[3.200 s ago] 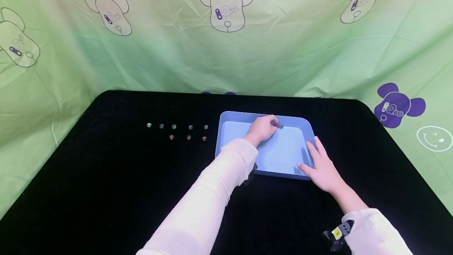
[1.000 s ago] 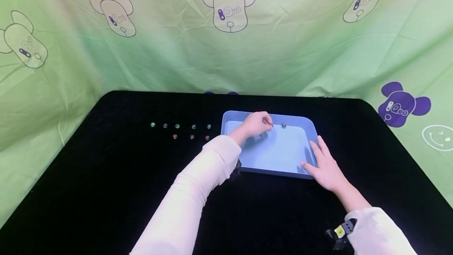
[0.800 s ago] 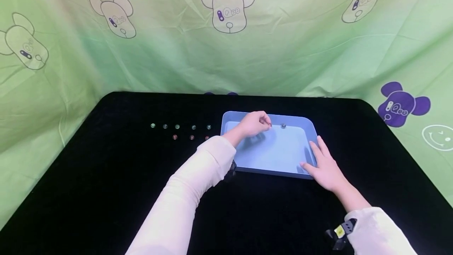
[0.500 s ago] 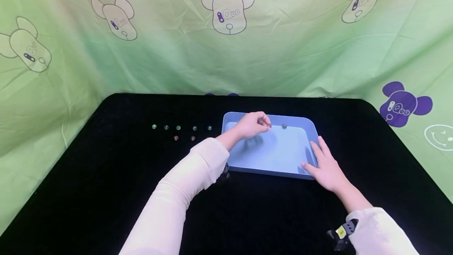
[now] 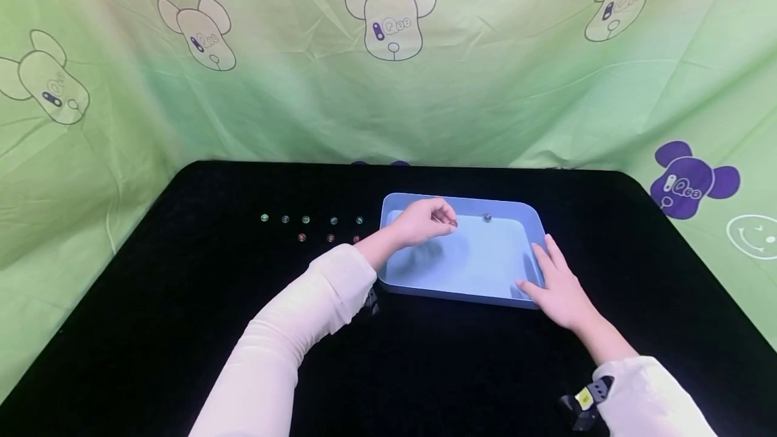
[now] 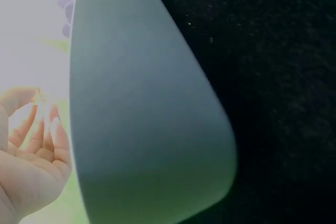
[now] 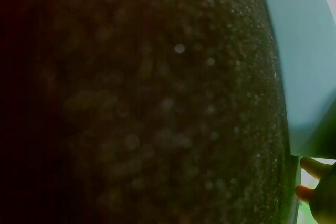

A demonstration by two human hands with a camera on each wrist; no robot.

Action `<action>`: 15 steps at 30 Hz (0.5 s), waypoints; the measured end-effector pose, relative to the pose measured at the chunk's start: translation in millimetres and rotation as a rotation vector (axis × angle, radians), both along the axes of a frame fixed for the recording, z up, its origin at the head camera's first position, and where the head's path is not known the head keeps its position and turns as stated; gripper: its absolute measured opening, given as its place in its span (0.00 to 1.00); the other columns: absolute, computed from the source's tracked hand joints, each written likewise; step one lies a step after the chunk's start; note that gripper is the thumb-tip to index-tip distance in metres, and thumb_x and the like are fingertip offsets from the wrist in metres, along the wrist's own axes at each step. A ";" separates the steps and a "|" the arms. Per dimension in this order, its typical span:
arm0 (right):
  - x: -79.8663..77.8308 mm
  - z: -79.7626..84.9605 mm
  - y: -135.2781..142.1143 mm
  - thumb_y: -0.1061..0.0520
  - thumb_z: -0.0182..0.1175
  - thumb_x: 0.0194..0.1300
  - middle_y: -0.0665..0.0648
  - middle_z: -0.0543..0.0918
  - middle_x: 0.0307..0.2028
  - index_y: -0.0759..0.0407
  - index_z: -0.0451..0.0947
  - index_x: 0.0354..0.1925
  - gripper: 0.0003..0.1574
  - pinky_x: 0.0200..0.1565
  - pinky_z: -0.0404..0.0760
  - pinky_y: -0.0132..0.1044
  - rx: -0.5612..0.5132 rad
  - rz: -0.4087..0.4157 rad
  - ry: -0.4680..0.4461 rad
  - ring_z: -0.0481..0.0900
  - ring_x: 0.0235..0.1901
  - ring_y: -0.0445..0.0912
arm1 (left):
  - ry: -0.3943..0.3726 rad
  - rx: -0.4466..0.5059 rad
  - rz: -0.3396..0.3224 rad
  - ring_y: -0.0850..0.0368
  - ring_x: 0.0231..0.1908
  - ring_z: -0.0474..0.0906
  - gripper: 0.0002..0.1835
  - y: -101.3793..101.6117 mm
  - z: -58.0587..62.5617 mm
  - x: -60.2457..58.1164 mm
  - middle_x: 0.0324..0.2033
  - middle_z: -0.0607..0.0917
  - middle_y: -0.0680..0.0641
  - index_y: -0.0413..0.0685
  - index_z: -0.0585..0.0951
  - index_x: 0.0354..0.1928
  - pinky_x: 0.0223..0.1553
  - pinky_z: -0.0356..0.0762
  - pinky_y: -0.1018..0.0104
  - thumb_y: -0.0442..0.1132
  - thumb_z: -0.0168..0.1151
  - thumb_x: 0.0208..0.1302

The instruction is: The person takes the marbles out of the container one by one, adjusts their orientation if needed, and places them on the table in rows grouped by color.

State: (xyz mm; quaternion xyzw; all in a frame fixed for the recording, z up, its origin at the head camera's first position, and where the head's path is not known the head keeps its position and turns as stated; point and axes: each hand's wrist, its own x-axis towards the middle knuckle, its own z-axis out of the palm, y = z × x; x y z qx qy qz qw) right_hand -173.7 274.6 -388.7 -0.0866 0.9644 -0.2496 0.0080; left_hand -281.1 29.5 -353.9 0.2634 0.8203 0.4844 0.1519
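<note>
My left hand is over the left half of a shallow blue tray, pinching a small reddish glass marble between thumb and fingertips. In the left wrist view, the curled left hand shows beside the tray's outer wall, its pinch washed out by glare. A grey glass marble lies in the tray near the back wall. My right hand rests at the tray's right front corner, fingers extended along the rim. Only a few of its fingertips appear in the right wrist view.
Left of the tray, several greenish and bluish marbles form a row on the black table. Closer to me is a row of reddish marbles, its right end close by the left sleeve. A green printed curtain stands behind.
My left hand took the reddish marble from beside the grey one at the back wall, lifted it and has drifted left and slightly nearer me. The right hand stays at the rim.
</note>
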 end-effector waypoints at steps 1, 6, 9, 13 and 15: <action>-0.4 -0.2 0.0 0.50 0.50 0.59 0.70 0.34 0.63 0.75 0.44 0.61 0.44 0.48 0.50 0.65 0.000 0.002 -0.001 0.40 0.59 0.66 | -0.001 0.001 0.002 0.63 0.31 0.72 0.06 -1.7 0.1 0.5 0.29 0.78 0.52 0.43 0.75 0.33 0.32 0.68 0.77 0.33 0.59 0.53; -1.2 -0.5 0.3 0.50 0.50 0.59 0.69 0.33 0.63 0.75 0.43 0.61 0.44 0.49 0.49 0.64 -0.006 0.006 -0.002 0.39 0.59 0.66 | -0.011 0.021 0.010 0.63 0.31 0.72 0.06 -8.6 -2.0 2.5 0.29 0.78 0.52 0.43 0.75 0.34 0.31 0.68 0.77 0.32 0.58 0.52; -0.9 -0.8 0.5 0.50 0.50 0.59 0.69 0.33 0.63 0.75 0.44 0.61 0.44 0.49 0.49 0.64 -0.009 0.009 0.003 0.39 0.59 0.66 | -0.014 0.034 0.015 0.63 0.30 0.72 0.06 -12.2 -3.6 4.2 0.29 0.78 0.51 0.42 0.75 0.34 0.30 0.68 0.76 0.31 0.58 0.52; 0.0 -1.0 0.8 0.50 0.51 0.58 0.70 0.34 0.63 0.75 0.45 0.60 0.44 0.49 0.50 0.64 -0.010 0.009 0.011 0.40 0.59 0.66 | -0.004 0.039 0.013 0.63 0.30 0.72 0.06 -17.0 -4.9 6.0 0.29 0.79 0.51 0.41 0.76 0.34 0.30 0.68 0.76 0.31 0.58 0.52; -0.1 -1.1 1.1 0.51 0.51 0.58 0.70 0.34 0.63 0.75 0.45 0.60 0.44 0.49 0.50 0.64 -0.010 0.009 0.015 0.40 0.59 0.66 | 0.006 0.038 0.012 0.63 0.30 0.72 0.06 -19.5 -5.3 6.7 0.29 0.79 0.51 0.42 0.76 0.34 0.30 0.68 0.76 0.31 0.58 0.52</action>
